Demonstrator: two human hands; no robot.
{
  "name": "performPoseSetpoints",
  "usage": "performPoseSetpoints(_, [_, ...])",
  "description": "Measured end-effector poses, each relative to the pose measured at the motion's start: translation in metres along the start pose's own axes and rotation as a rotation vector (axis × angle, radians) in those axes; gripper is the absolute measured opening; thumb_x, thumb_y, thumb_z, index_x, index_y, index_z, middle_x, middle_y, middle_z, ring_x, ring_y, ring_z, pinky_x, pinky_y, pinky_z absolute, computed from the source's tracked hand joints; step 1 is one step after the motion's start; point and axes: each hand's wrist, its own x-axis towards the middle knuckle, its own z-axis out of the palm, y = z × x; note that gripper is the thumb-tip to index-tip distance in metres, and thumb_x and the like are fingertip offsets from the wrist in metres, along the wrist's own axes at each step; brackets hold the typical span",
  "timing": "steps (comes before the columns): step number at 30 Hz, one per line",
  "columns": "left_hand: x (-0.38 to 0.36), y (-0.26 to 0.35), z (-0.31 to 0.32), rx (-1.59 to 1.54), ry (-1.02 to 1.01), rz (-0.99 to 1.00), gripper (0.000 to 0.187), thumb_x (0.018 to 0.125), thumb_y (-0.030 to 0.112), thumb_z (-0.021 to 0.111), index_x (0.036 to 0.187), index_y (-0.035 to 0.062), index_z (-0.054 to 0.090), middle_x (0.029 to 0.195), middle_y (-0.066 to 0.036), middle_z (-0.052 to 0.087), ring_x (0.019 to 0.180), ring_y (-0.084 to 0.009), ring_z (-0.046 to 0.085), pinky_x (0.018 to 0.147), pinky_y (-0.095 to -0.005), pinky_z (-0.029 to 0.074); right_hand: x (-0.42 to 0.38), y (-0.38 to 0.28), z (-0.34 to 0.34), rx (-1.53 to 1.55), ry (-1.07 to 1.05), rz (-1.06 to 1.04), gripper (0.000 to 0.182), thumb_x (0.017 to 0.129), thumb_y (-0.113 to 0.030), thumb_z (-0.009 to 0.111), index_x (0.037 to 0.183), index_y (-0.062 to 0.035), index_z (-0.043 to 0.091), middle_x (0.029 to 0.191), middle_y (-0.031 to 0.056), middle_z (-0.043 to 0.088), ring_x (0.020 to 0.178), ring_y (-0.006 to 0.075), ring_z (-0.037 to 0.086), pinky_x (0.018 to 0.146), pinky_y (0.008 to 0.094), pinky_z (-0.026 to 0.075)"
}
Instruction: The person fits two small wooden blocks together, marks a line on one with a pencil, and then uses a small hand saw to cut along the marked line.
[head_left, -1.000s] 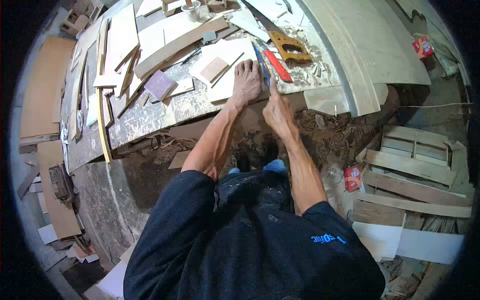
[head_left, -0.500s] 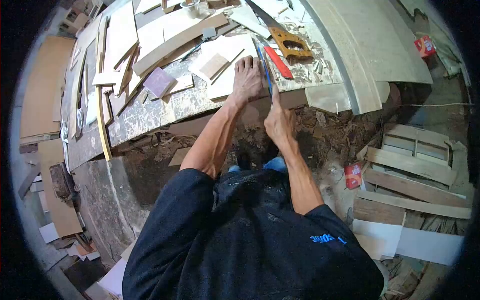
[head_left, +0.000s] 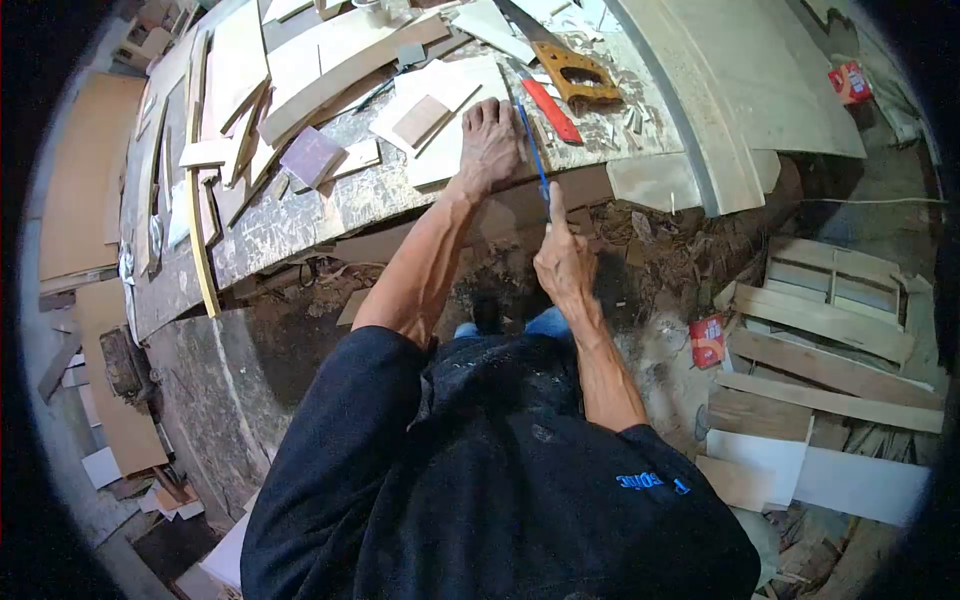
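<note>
My left hand presses down on a pale white board at the bench edge, its fingers bent over the top face. A slim blue strip, looking like a hacksaw blade, is gripped in my right hand. My right index finger lies stretched along it, and its far part runs beside the board's right edge. On the board rests a small brown wood piece. Just right of the blade lie a red utility knife and a handsaw with a yellow-brown handle.
Wood strips and boards cover the worn bench, with a purple block at its left. A large curved panel lies to the right. Slatted wooden frames and a red packet sit on the littered floor.
My right hand has drawn back toward my body with the blade. My left hand stays on the board. The whole view has shifted slightly.
</note>
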Motion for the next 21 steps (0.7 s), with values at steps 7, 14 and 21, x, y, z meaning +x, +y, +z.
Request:
performPoseSetpoints(7, [0.001, 0.007, -0.015, -0.041, -0.040, 0.010, 0.043, 0.078, 0.019, 0.058, 0.115, -0.0001, 0.049, 0.114, -0.020, 0.047, 0.108, -0.0372, 0.044, 0.094, -0.0468, 0.034, 0.045, -0.004, 0.016, -0.087, 0.059, -0.058, 0.067, 0.091, -0.013, 0.052, 0.152, -0.0169, 0.024, 0.058, 0.0226, 0.056, 0.055, 0.0411, 0.059, 0.052, 0.0478, 0.043])
performPoseSetpoints(14, [0.001, 0.000, -0.003, -0.053, 0.000, 0.005, 0.041, 0.078, 0.017, 0.056, 0.116, 0.0000, 0.049, 0.114, -0.020, 0.048, 0.109, -0.0376, 0.044, 0.096, -0.0472, 0.035, 0.034, 0.000, 0.012, 0.037, 0.051, -0.085, 0.071, 0.089, -0.004, 0.049, 0.153, -0.0156, 0.021, 0.064, 0.0258, 0.057, 0.063, 0.0417, 0.061, 0.057, 0.0479, 0.045])
performPoseSetpoints(21, [0.001, 0.001, -0.001, -0.046, -0.030, -0.026, 0.044, 0.080, 0.018, 0.057, 0.119, 0.0010, 0.048, 0.116, -0.020, 0.047, 0.112, -0.0382, 0.044, 0.098, -0.0482, 0.034, 0.024, -0.003, 0.011, 0.069, -0.003, 0.001, 0.068, 0.090, -0.005, 0.048, 0.152, -0.0145, 0.022, 0.061, 0.0257, 0.057, 0.057, 0.0429, 0.060, 0.054, 0.0494, 0.044])
